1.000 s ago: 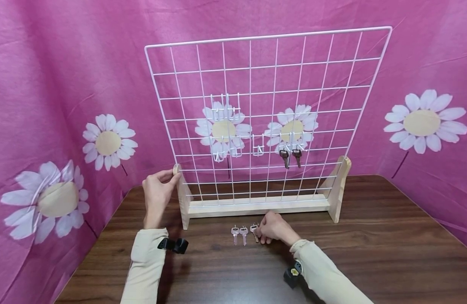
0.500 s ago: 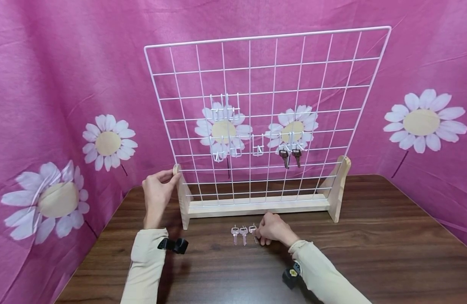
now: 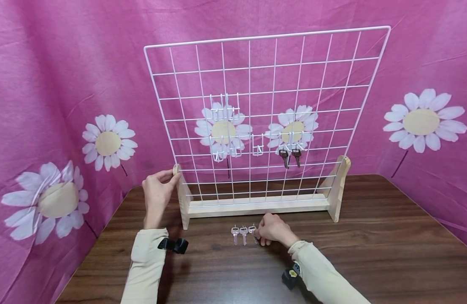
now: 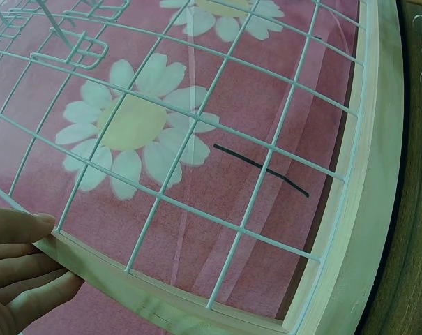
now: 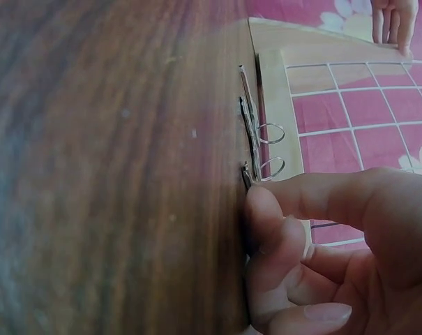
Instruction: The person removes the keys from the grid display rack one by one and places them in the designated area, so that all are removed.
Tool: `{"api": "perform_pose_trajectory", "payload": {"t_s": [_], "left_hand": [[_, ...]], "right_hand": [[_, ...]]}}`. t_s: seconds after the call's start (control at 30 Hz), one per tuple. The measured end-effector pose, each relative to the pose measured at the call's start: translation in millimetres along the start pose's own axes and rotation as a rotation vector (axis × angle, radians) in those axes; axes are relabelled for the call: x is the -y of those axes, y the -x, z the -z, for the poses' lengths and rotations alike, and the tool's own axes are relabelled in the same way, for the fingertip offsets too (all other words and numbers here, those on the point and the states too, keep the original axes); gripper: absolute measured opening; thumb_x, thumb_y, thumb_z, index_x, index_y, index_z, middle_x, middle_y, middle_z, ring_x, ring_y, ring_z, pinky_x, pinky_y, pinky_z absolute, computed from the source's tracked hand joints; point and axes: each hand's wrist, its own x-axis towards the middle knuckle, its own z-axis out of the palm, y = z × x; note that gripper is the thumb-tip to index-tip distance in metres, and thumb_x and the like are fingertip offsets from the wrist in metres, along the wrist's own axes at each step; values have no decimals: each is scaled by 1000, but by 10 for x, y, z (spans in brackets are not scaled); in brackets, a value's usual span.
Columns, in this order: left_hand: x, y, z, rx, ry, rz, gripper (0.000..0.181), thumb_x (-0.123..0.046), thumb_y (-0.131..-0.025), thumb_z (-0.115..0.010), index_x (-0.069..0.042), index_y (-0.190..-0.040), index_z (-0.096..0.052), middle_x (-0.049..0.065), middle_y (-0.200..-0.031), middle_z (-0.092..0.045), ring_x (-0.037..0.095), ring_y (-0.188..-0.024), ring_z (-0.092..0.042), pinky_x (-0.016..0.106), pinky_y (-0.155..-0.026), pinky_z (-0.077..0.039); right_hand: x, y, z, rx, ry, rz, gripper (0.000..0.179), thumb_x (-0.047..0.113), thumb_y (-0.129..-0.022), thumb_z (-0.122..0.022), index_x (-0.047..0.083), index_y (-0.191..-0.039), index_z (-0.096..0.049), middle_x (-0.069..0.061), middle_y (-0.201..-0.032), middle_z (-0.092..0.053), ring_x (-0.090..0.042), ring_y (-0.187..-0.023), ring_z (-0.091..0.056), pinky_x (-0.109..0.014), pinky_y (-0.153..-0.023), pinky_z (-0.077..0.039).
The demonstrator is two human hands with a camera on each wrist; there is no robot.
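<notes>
A white wire grid panel [image 3: 249, 67] stands in a pale wooden stand [image 3: 260, 207]. My left hand [image 3: 157, 192] pinches the top of the stand's left upright [image 3: 183, 196]; the left wrist view has its thumb and fingers [image 4: 19, 289] on either side of the wood. Three silver keys with small rings lie in a row before the stand: a left key [image 3: 235, 234], a middle key [image 3: 244, 234] and a right key [image 3: 252, 229]. My right hand [image 3: 275, 230] pinches the right key with its fingertips, low on the table, partly hiding its blade.
Several white wire hooks [image 3: 257, 150] hang on the grid's left and middle. Two dark keys [image 3: 284, 157] hang from hooks farther right. The brown wooden table [image 3: 225, 274] is backed by a pink cloth [image 3: 66, 63] with daisies.
My right hand has slid the right key slightly left, closer to the middle key. The left hand has stayed on the upright.
</notes>
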Motion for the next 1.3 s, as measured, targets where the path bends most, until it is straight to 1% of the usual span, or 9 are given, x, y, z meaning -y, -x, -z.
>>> {"api": "perform_pose_trajectory", "payload": {"t_s": [0.5, 0.83, 0.9, 0.97, 1.03, 1.1, 1.17, 1.23, 1.3], "left_hand": [[4, 1, -5, -4, -5, -1, 24, -19, -81, -79, -3, -98, -76, 15, -90, -73, 28, -93, -70, 39, -81, -53], [7, 0, -5, -3, -6, 1, 25, -20, -81, -79, -3, -99, -76, 15, -90, -73, 27, -93, -70, 40, -81, -53], [9, 2, -5, -4, -8, 1, 25, -20, -81, -79, -2, -99, -76, 15, -90, -73, 26, -92, -70, 37, -79, -53], [11, 5, -5, -4, -10, 2, 25, -20, -81, -79, -2, -99, -76, 14, -90, -73, 26, -91, -70, 27, -75, -54], [14, 7, -5, -2, -13, 4, 25, -19, -81, -79, -2, -98, -76, 15, -89, -73, 25, -89, -71, 16, -69, -51], [17, 9, -5, 0, -17, 6, 25, -19, -81, -79, -2, -98, -76, 14, -89, -73, 25, -88, -71, 13, -67, -49], [17, 8, -6, 0, -19, 6, 25, -20, -81, -79, -2, -98, -76, 14, -89, -73, 25, -88, -71, 17, -69, -52], [16, 6, -8, -2, -21, 3, 25, -20, -80, -79, -2, -98, -76, 14, -89, -73, 26, -89, -71, 29, -74, -54], [15, 3, -10, -3, -18, 0, 25, -19, -80, -79, -2, -98, -76, 15, -89, -73, 27, -90, -71, 38, -77, -54]], "right_hand": [[0, 3, -7, -11, 21, 5, 27, 18, -82, -70, 15, -56, -65, 7, -45, -59, -10, -43, -56, -30, -55, -44], [-21, 3, -9, -11, -1, 33, 27, 18, -81, -70, 15, -55, -65, 7, -44, -58, -10, -42, -55, -29, -54, -44], [-30, 5, -1, 1, -44, 55, 28, 18, -83, -70, 14, -56, -66, 5, -45, -59, -10, -42, -55, -28, -52, -46], [-48, 6, 18, 17, -97, 73, 27, 17, -85, -71, 12, -59, -67, 3, -47, -60, -10, -41, -54, -25, -49, -46], [-71, 4, 60, 33, -152, 86, 25, 15, -86, -70, 9, -61, -68, 0, -49, -61, -10, -41, -53, -24, -46, -46], [-92, -3, 131, 36, -192, 89, 23, 15, -86, -71, 8, -65, -69, -1, -51, -62, -10, -43, -53, -23, -47, -45], [-101, -9, 235, 14, -222, 92, 20, 16, -87, -70, 6, -69, -70, -1, -54, -63, -11, -45, -54, -24, -48, -46], [-93, -10, 374, -30, -259, 113, 17, 16, -88, -69, 4, -75, -71, -2, -58, -64, -13, -49, -56, -27, -52, -49], [-75, 1, 522, -118, -288, 147, 15, 15, -89, -68, 2, -81, -71, -3, -62, -65, -15, -53, -59, -29, -52, -50]]}}
